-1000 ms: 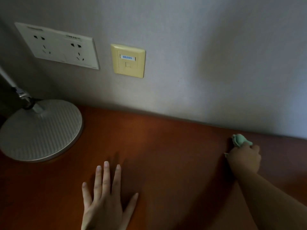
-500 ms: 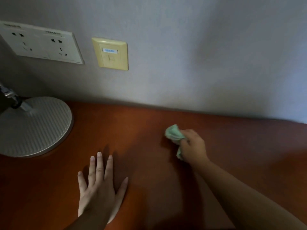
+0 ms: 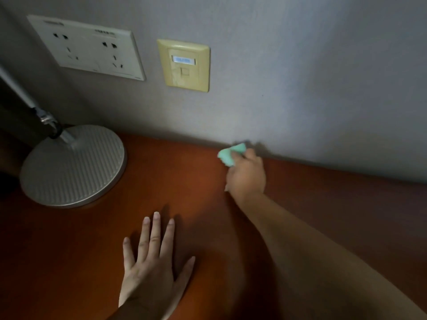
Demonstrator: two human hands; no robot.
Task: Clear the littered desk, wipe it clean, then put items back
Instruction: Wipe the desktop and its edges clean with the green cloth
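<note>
Since half a second ago the cloth has been carried from the middle of the desk to its rear edge, where it is now held at the join of desk and wall. It is gripped by the right hand, whose fingers are curled round it. Only a crumpled green end is seen beyond the knuckles, blurred by motion. The left hand has been kept where it was, laid flat on the desk near the front, palm down, fingers straight and slightly spread, thumb out to the right; nothing is held by it. A round ribbed lamp base is stood on the desk at the left, well apart from both hands, its stem leaning off to the upper left. On the wall a white double socket is fixed, and just beside it a yellowed plate — the cloth lies below and to the right of that plate.
</note>
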